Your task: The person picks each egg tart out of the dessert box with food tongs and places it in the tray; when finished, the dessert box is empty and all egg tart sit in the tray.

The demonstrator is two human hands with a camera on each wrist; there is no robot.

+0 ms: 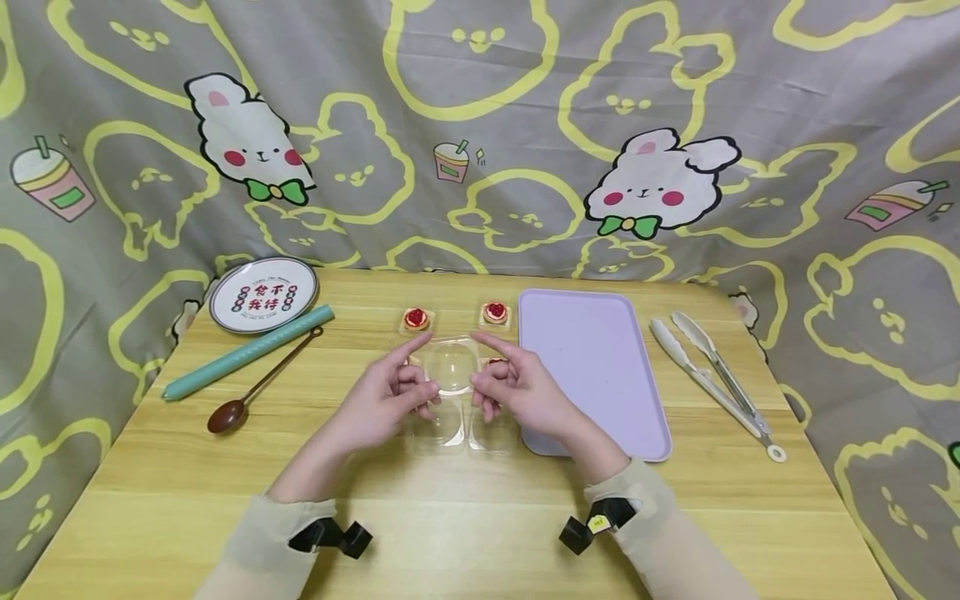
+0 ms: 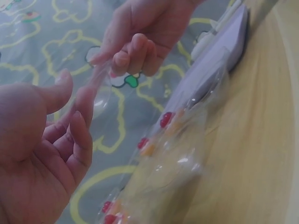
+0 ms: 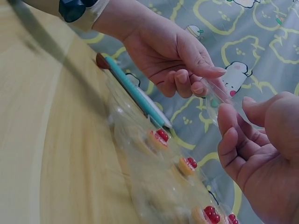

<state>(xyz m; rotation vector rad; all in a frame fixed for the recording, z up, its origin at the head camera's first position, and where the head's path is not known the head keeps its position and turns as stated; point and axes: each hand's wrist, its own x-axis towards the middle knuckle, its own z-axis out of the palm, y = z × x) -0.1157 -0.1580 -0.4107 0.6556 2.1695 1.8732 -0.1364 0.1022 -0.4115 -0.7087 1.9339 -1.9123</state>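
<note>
Two hands [image 1: 386, 398] [image 1: 531, 393] on clear plastic [image 1: 453, 365], “食不我待” plate [image 1: 264, 297]

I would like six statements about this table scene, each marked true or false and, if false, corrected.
1. The left hand and right hand hold one clear plastic piece between them. True.
2. The tongs lie right of the lilac tray. True.
3. The brown spoon lies on the tray. False: the spoon lies on the table.
4. The teal rod lies between the plate and the spoon. True.
5. The plate has no print. False: it carries red characters.
6. Red-topped tarts sit on the tray. False: the tarts are left of it.
</note>
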